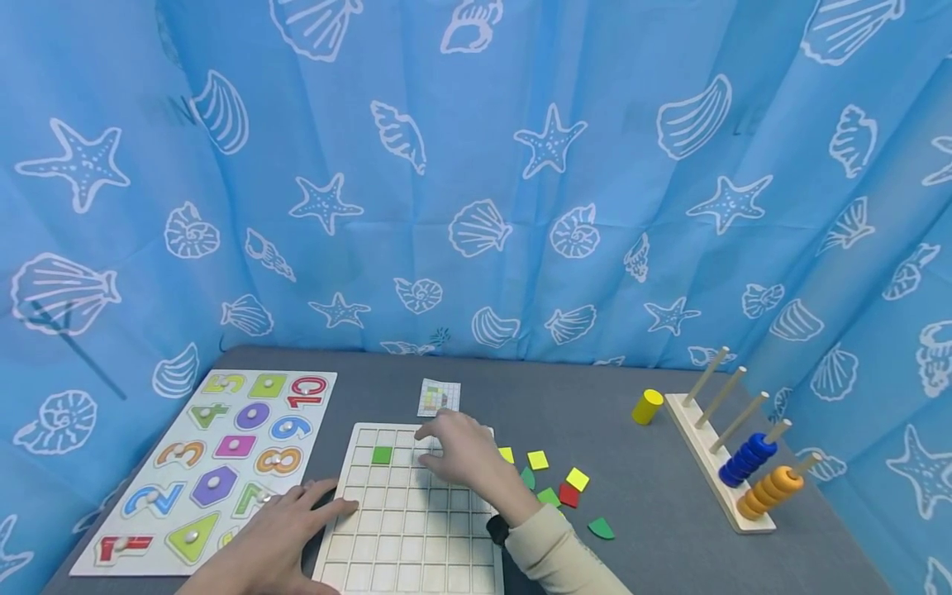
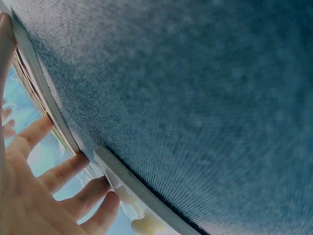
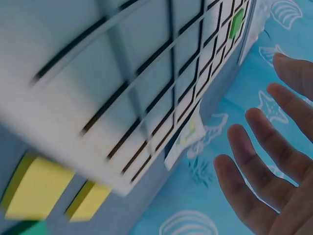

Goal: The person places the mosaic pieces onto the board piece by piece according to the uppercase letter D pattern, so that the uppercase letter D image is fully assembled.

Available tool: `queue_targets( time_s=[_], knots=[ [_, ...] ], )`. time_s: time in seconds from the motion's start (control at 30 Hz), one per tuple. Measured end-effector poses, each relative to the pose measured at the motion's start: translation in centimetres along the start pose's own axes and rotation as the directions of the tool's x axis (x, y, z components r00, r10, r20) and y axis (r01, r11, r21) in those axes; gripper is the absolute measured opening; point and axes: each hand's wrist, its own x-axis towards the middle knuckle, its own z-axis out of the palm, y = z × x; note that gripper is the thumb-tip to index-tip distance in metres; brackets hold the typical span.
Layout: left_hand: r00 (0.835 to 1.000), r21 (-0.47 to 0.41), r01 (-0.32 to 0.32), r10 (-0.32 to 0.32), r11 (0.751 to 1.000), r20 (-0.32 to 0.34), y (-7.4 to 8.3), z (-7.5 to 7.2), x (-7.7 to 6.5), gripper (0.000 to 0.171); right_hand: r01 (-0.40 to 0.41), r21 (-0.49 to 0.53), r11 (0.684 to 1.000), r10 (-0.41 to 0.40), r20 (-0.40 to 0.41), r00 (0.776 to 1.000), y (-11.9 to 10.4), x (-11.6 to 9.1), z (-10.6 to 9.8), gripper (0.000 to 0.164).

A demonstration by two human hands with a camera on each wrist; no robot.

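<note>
A white gridded board (image 1: 390, 523) lies in front of me, with one green square tile (image 1: 382, 455) in a cell near its upper left. Fingers spread, my left hand (image 1: 286, 529) rests along the board's left edge; the left wrist view has its fingertips (image 2: 80, 159) at the board's side. My right hand (image 1: 463, 450) is over the board's upper right, its fingers loosely bent and nothing between them. In the right wrist view those fingers (image 3: 254, 169) stand apart from the grid. A small printed card (image 1: 431, 395) with a coloured grid pattern lies just behind the board.
Right of the board are scattered yellow tiles (image 1: 537, 459), a red tile (image 1: 568, 494) and green pieces (image 1: 601, 528). Farther right stand a yellow cylinder (image 1: 648, 406) and a peg stand (image 1: 714, 463) with blue and orange beads. A number puzzle (image 1: 186, 450) lies at left.
</note>
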Motion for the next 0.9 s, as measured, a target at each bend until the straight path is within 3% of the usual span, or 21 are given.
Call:
queue_targets(
  time_s=[0.23, 0.5, 0.9],
  knots=[
    [1.0, -0.023, -0.012, 0.012, 1.0, 0.006, -0.3, 0.2, -0.2, 0.098, -0.003, 0.006, 1.0, 0.003, -0.01, 1.0, 2.9, -3.2, -1.3, 0.023],
    [0.999, -0.004, -0.033, 0.033, 0.999, -0.02, -0.4, 0.2, -0.2, 0.099, -0.073, 0.005, 0.997, 0.073, -0.005, 0.997, 6.0, -6.4, -3.1, 0.025],
    [1.0, -0.052, -0.01, 0.01, 0.999, 0.003, -0.3, 0.3, 0.0, 0.098, -0.159, 0.013, 0.987, 0.157, 0.063, 0.986, 8.8, -8.9, -3.8, 0.025]
  ],
)
